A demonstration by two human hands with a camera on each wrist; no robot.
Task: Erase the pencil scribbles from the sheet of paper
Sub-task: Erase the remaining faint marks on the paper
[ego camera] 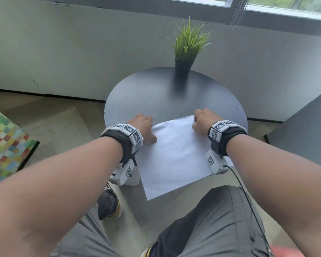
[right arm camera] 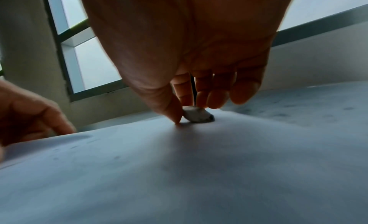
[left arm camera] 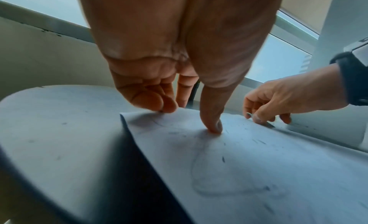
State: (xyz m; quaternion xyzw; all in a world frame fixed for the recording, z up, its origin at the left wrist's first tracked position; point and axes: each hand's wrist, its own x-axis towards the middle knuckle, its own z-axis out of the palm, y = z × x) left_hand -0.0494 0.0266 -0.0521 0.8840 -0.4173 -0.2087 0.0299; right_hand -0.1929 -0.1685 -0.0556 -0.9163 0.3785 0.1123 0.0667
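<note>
A white sheet of paper (ego camera: 174, 160) with faint pencil marks lies on the near side of a round dark table (ego camera: 156, 93), its near corner hanging over the edge. My left hand (ego camera: 146, 130) rests on the sheet's far left corner. In the left wrist view the thumb (left arm camera: 213, 126) presses on the paper (left arm camera: 259, 164) and the curled fingertips (left arm camera: 163, 106) touch its far edge. My right hand (ego camera: 202, 121) is at the far right corner. It pinches a small white eraser (right arm camera: 197, 116) with a smudged dark tip against the paper (right arm camera: 179, 172).
A potted grass plant (ego camera: 188, 45) stands at the table's far side. A colourful checked seat (ego camera: 6, 143) is on the floor to the left, a grey cabinet (ego camera: 304, 130) to the right. My knees and shoes are below the table's near edge.
</note>
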